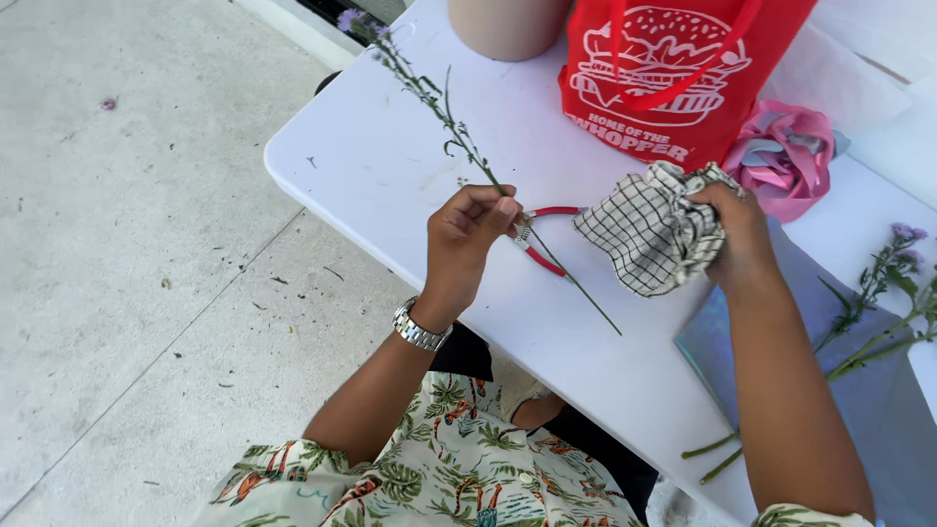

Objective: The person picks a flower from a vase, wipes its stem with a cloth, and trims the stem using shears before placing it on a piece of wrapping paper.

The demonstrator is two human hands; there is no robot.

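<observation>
While my left hand point(468, 234) pinches the stem point(459, 137) over the table point(390, 166) beside red-handled snips point(540, 244), my right hand point(737, 229) grips checked cloth point(644, 229); I'd keep that pinch steady, stem level.

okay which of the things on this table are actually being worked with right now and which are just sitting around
In use:
left hand pinching the flower stem
red-handled cutters beside that hand
right hand gripping the checked cloth

Lying about:
red bag
pink ribbon bow
spare stems
shiny wrapping sheet
beige pot
</observation>
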